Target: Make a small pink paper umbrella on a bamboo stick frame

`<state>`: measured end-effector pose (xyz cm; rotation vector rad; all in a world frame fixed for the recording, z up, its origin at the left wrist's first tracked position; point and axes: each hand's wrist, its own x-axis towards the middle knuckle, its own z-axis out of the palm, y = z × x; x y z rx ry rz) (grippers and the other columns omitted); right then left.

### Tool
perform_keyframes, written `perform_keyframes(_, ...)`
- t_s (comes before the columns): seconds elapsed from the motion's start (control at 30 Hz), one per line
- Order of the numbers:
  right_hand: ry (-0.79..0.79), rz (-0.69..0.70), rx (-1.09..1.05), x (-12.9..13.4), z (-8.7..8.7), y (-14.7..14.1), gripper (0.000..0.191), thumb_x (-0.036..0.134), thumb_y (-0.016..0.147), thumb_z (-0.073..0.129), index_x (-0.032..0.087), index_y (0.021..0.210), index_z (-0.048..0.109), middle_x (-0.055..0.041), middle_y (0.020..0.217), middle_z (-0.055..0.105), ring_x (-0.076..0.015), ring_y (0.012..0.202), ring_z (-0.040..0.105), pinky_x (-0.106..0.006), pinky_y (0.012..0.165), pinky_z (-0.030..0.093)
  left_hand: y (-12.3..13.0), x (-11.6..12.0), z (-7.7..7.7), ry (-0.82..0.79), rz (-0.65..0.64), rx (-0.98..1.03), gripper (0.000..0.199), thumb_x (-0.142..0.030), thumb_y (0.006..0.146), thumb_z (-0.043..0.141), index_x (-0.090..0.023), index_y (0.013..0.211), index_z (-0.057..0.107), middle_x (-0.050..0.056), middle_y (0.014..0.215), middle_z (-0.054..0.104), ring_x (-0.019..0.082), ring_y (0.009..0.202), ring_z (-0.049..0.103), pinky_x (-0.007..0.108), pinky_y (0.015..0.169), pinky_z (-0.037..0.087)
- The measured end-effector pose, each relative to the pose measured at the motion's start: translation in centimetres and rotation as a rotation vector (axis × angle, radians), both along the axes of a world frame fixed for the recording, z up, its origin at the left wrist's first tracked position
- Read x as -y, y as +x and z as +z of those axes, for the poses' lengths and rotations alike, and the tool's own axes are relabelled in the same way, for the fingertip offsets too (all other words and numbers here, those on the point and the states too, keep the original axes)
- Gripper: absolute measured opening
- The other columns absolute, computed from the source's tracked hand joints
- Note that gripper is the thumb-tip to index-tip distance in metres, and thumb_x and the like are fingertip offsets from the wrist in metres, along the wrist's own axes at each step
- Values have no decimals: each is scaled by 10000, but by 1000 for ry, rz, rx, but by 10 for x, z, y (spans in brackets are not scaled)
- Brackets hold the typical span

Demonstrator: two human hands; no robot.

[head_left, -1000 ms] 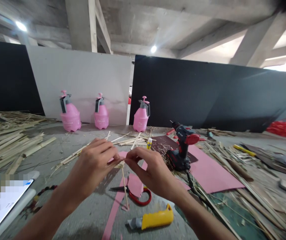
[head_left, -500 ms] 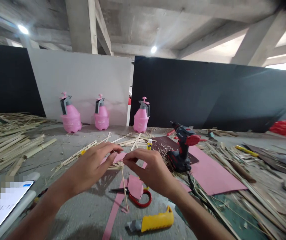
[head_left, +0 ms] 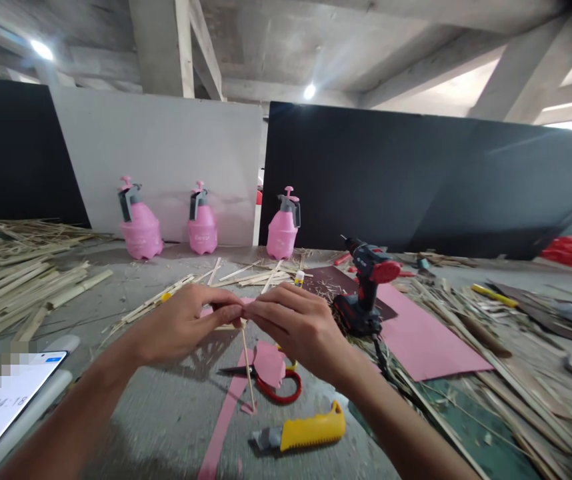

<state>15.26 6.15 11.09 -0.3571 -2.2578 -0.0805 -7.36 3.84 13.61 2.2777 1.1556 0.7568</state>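
**Speaker one:** How do the hands stand?

**Speaker two:** The left hand (head_left: 186,327) and the right hand (head_left: 299,327) meet above the concrete floor (head_left: 166,427). Their fingers (head_left: 226,310) are curled nearly shut, and the fingertips of both hands press together around the top of a thin bamboo stick (head_left: 247,370). A strip of pink paper (head_left: 211,311) shows just behind the left fingers, but I can't tell whether they grip it.

**Speaker one:** Where does the stick go?

**Speaker two:** It slants down from the fingertips, and its lower end reaches a pink scrap (head_left: 247,408) on the floor. Just beside it lies a cut piece of pink card (head_left: 269,363), partly over red-handled scissors (head_left: 279,393).

**Speaker one:** What else is close by?

**Speaker two:** A yellow utility knife (head_left: 299,433) lies below the hands. To the right, a cordless drill (head_left: 369,287) stands on a dark brown sheet (head_left: 331,287), next to a large pink sheet (head_left: 426,340). A glue stick (head_left: 299,277) stands beyond the hands, among loose bamboo strips (head_left: 246,277).

**Speaker one:** Any containers?

**Speaker two:** Three pink pump spray bottles stand upright in a row: one (head_left: 140,227) and another (head_left: 203,227) against a white board (head_left: 156,147), and a third (head_left: 282,230) near a black board (head_left: 416,173). Their opaque sides hide whatever is inside.
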Motion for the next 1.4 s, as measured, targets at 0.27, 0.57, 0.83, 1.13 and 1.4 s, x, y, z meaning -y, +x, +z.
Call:
perform_keyframes(0.27,-91,-161,152,-9,-3,-4,214,219,1045,531,122,1007,719,-88,881,700,-197,830,622,-322,737,512,4,-6,-10,258,102,-56,224,-375,966,617,-251,1002,800,19,947,824,206,831,766,284,709,568)
perform_keyframes(0.57,-125,-160,82,-15,-11,-7,184,206,1031,553,139,971,713,-72,867,675,-188,810,617,-305,726,484,9,-5,-15,443,148,-146,150,-292,952,660,-244,957,802,3,896,825,217,772,750,332,699,501)
perform_keyframes(0.83,-337,-158,-28,-12,-8,-9,110,180,971,641,177,926,741,-35,837,713,-162,763,636,-290,715,475,11,-7,-21,665,118,-168,191,-274,992,600,-199,904,752,14,844,807,194,730,725,345,726,483)
perform_keyframes(1.13,-816,-73,-123,-24,-15,-15,188,256,929,653,152,793,733,-4,675,673,-109,587,535,-242,541,390,11,-10,-26,748,126,-317,202,-171,997,554,-155,827,662,25,781,693,210,755,628,372,757,434)
perform_keyframes(1.4,-874,-8,-105,-28,-15,-13,263,276,952,593,143,736,661,28,627,552,-94,547,420,-245,504,310,11,-15,-33,814,134,-337,184,-217,1038,484,-164,1079,655,67,936,700,234,879,626,397,823,462)
